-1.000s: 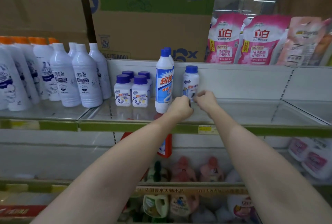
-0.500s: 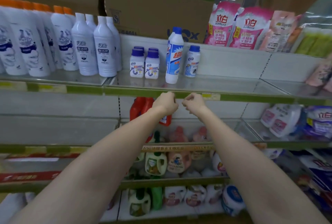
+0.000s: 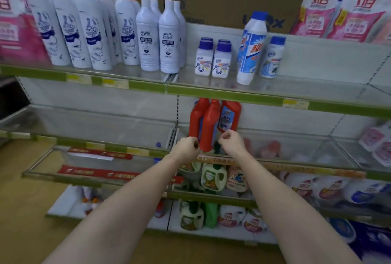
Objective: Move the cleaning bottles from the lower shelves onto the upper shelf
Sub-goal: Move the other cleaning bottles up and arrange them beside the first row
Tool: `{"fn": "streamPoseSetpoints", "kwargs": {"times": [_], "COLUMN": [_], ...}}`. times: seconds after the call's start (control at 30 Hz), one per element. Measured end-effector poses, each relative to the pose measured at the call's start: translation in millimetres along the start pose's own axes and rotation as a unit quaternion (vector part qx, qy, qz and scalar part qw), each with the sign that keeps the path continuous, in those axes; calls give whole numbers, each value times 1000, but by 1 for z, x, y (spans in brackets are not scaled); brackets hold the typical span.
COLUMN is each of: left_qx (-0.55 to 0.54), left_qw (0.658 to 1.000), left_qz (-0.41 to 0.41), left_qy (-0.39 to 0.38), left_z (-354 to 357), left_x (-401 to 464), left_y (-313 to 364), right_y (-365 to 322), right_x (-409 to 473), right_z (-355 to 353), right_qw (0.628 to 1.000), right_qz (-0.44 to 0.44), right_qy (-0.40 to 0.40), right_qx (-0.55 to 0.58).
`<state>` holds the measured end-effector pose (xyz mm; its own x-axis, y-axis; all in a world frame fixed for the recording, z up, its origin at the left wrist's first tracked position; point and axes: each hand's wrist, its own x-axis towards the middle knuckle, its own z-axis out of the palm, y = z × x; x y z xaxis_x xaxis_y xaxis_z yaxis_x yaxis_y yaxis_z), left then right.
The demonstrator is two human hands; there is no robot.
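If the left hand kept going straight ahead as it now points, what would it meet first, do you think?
Most likely the nearest red bottle: the left hand is right at its base, fingers curled, though depth is hard to judge.

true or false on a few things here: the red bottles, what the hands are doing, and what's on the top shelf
1. Three red bottles stand on the shelf just below the upper shelf. True.
2. The left hand grips a red bottle by its neck. False: its fingers are curled at the bottles' base and hold nothing.
3. The right hand is beside the red bottles, fingers curled, holding nothing. True.
4. The tall blue-capped bottle lies on its side. False: it stands upright between small blue-capped bottles.
5. The orange-capped white bottles are on the lowest shelf. False: they stand on the upper shelf, at its left.
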<state>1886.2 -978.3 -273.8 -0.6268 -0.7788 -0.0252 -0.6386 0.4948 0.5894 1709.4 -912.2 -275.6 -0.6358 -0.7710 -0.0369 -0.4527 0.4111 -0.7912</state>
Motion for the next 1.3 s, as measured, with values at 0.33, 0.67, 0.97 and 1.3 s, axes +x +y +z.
{"fn": "streamPoseSetpoints", "kwargs": {"times": [0.33,0.67,0.97,1.3], "left_qx": [-98,-190,-232,-228], "left_qw": [994,970,950,949], "left_qz": [-52,-142,-196,-187], "left_qy": [24,47,71,115], "left_z": [39,64,82,90], "left_x": [69,144,167,174], "left_y": [9,-7,4,-2], "right_y": [40,58,80,81], "right_x": [53,126,166,183], "right_z": [3,28,61,63], "right_qw": [998,993,987,984], "right_qz": [42,12,-17,-5], "right_qy": [-3,-83,-152,-179], "right_qx": [38,85,49,23]}}
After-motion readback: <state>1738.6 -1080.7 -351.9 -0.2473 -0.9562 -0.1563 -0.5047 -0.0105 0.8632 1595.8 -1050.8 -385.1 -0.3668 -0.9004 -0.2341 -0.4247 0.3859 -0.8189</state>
